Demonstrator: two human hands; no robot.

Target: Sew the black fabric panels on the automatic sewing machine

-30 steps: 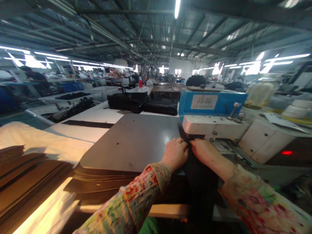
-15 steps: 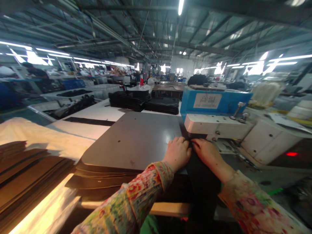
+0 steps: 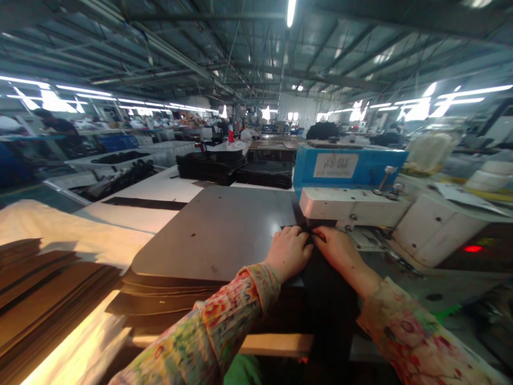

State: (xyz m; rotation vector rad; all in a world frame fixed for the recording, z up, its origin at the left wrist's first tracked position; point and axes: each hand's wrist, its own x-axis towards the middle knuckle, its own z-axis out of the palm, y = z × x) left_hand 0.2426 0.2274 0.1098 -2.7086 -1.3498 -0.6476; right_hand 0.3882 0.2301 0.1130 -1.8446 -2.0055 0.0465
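Note:
A strip of black fabric (image 3: 331,299) hangs from the sewing machine (image 3: 344,203) down past the table edge. My left hand (image 3: 289,251) rests at the right edge of a large grey sheet (image 3: 216,230), its fingers curled onto the black fabric. My right hand (image 3: 339,251) pinches the same fabric just below the machine's white head, thumb and forefinger together. Both sets of fingertips nearly meet there. The needle area is hidden behind the hands and the machine head. Under the grey sheet lies a stack of brown-edged sheets (image 3: 160,305).
Black stacked pieces (image 3: 210,167) lie behind the grey sheet, left of a blue box-like machine part (image 3: 360,160). Brown panels (image 3: 44,299) are piled at the left on pale cloth. White thread cones (image 3: 495,176) stand at the right. A person (image 3: 58,125) is far left.
The view has shifted slightly, so the scene sits a little further left. Both hands keep their hold on the black fabric beside the machine head.

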